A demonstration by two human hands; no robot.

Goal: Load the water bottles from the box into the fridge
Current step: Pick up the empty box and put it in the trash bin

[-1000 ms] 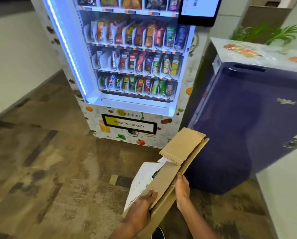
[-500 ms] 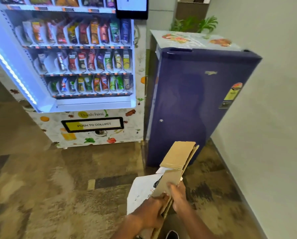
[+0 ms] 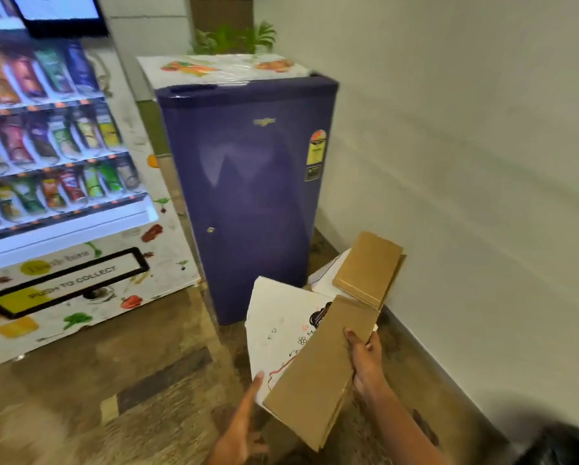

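Hands hold up a flat cardboard box (image 3: 318, 364) in front of the person. Right hand (image 3: 365, 360) grips the box's right edge, with the thumb on the brown side and the fingers curled behind it. Left hand (image 3: 244, 424) is down low at the box's left corner, with the fingers straight and the fingertips touching the white side. It does not grip. Both arms reach forward from the bottom of the view. The box is tilted, its brown flaps pointing up toward the wall (image 3: 466, 162). No water bottles show.

The fridge (image 3: 248, 196) is blue and its door is closed. It stands just past the box, on the floor (image 3: 113, 380), which is brown and patchy. A snack machine (image 3: 63, 162) full of bright packets stands just beside the fridge on the left. A green plant (image 3: 234, 38) shows behind the fridge.
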